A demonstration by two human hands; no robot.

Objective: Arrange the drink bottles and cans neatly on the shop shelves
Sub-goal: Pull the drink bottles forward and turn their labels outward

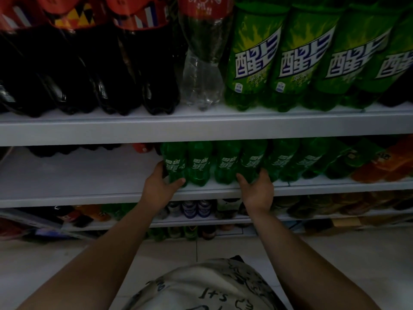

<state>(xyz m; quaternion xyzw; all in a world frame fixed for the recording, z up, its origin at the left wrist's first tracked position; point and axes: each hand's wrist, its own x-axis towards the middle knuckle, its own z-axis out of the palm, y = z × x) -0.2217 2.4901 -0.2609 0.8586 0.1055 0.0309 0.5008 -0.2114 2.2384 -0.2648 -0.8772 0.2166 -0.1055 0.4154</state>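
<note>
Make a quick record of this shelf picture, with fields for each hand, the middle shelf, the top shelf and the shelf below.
Left hand: grips the end small green bottle, thumb across its front
Right hand: grips the fourth small green bottle
Middle shelf: row of small green bottles, orange bottles to the right
Top shelf: dark cola bottles, one clear bottle, large green bottles
Lower shelf: cans and mixed bottles, dim
</note>
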